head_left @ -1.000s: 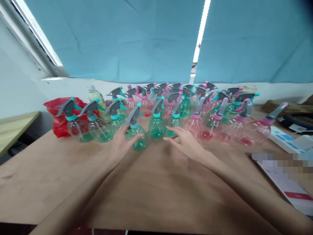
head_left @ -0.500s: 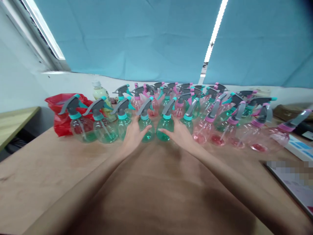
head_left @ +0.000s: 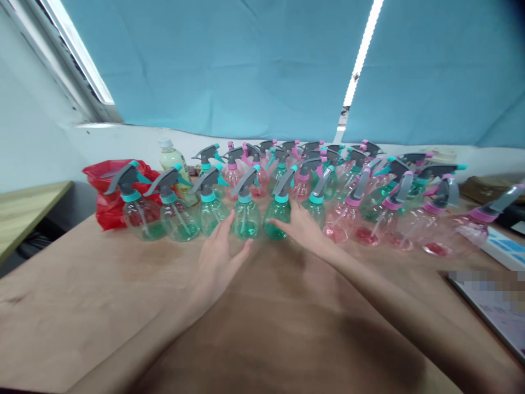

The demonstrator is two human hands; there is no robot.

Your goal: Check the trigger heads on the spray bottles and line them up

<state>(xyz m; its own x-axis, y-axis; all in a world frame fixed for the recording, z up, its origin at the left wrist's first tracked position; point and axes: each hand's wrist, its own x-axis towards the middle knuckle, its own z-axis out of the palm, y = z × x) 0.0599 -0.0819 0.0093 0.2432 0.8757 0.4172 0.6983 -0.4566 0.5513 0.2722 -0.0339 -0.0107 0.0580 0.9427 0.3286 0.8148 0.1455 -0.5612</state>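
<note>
Green bottle: this one (head_left: 275, 211) is my landmark; it stands upright on the wooden table (head_left: 246, 328), in the front row, with a teal collar (head_left: 281, 198) and a grey spray head (head_left: 283, 185).
Right hand: I have it (head_left: 304, 229) at the right side of the green bottle, the thumb across its front and the fingers partly hidden; I cannot tell if the grip is firm.
Left hand: I have it (head_left: 217, 260) left of the green bottle and nearer to me, with the thumb spread wide from the fingers, and holding nothing.
Left neighbour: another green bottle (head_left: 246, 223) stands just beside, close to the left fingertips.
Right neighbour: a teal-collared bottle (head_left: 317, 209), partly behind the right hand.
Farther left: three green-tinted bottles (head_left: 180, 223), then a red bag (head_left: 109, 200).
Farther right: pink bottles (head_left: 338, 219), in a row.
Behind: more spray bottles (head_left: 301, 189), pink and green, crowded; farther back, a blue curtain (head_left: 246, 71).
</note>
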